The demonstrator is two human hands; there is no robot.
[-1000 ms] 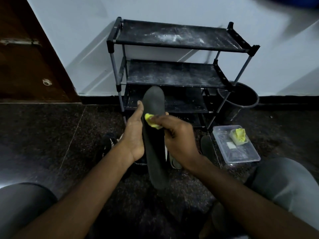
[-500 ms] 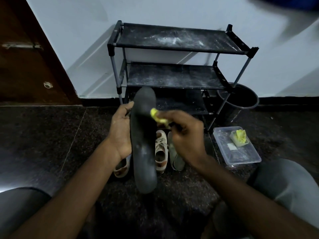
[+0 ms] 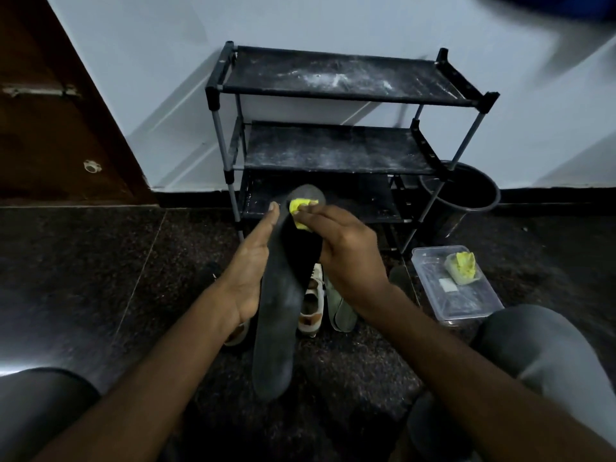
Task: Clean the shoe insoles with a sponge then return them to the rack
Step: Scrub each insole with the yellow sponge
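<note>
1. Dark speckled floor is met at its far edge by a pale wall, and a brown door is seen at the far left corner.
2. Against that far edge a black three-shelf rack is stood. No insole can be made out on its shelves, though the lowest is partly hidden, so the return step is judged not yet begun.
3. Just right of the rack a dark bucket is set. Nearer, towards the floor's right edge, a clear plastic box is placed, with a spare yellow piece in it.
4. A grey insole is held upright over the middle of the floor, in front of the rack. Wiping is judged to be under way at its toe end.
5. The left hand is laid along the insole's left edge with one digit stretched up the front. The other fingers are hidden behind, so a clasp is inferred.
6. The right hand is curled, and the sponge is pinched in it and pressed to the toe end.
7. A white-and-tan shoe and pale flat pieces, perhaps further insoles, lie on the floor behind the grey insole. Whether they have been cleaned cannot be told.
8. The sponge is small, yellow and crumpled.
</note>
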